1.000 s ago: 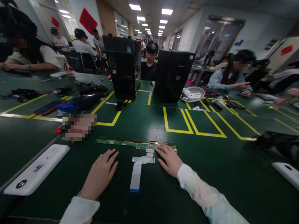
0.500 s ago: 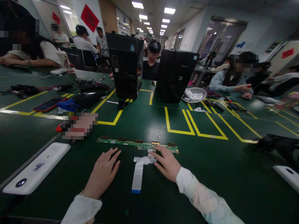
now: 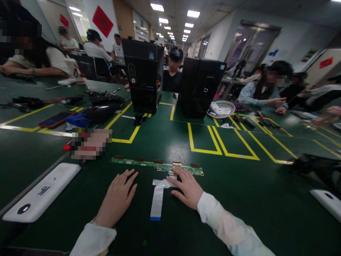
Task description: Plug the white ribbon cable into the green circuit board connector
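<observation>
A long, narrow green circuit board lies across the table in front of me. From its lower edge a white flat ribbon cable with a blue end bends left, then runs toward me. My right hand rests with spread fingers over the cable's upper part by the board's connector; its fingertips reach the board's lower edge and hide some of the cable. To the left of the cable, my left hand lies flat on the table, fingers apart, holding nothing.
A white device lies at the left, and another at the right edge. Two black computer towers stand at the back, with a white basket beside them. Yellow tape marks the green table. Other people sit around it.
My right hand has shifted slightly left over the ribbon cable, its fingers spread a little more. My left hand, the board and the cable stay in place.
</observation>
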Action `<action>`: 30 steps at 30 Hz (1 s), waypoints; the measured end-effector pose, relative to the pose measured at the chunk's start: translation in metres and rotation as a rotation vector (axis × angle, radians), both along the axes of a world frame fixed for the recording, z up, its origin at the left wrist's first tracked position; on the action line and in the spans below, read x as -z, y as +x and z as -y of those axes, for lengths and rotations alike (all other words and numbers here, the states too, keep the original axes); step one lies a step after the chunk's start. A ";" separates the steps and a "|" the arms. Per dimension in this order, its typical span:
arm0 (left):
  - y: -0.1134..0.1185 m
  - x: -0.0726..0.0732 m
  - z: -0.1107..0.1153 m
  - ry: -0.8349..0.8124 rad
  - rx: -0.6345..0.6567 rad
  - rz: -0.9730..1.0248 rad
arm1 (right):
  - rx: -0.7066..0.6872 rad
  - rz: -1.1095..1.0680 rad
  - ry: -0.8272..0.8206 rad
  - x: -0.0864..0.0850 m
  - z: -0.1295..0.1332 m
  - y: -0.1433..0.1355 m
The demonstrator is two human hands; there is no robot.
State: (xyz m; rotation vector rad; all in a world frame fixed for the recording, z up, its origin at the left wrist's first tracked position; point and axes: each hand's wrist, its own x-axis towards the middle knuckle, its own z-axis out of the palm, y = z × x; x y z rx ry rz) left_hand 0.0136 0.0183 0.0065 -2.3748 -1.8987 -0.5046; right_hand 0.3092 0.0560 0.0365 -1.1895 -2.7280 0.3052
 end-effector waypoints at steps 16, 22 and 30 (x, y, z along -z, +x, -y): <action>-0.001 0.002 0.000 -0.004 0.004 -0.016 | 0.019 -0.003 0.096 0.017 0.021 0.050; 0.000 -0.001 0.000 -0.014 0.012 -0.023 | 0.168 -0.008 0.244 0.031 0.056 0.121; 0.000 -0.003 0.000 -0.038 0.002 -0.006 | 0.437 0.047 0.353 0.039 0.120 0.234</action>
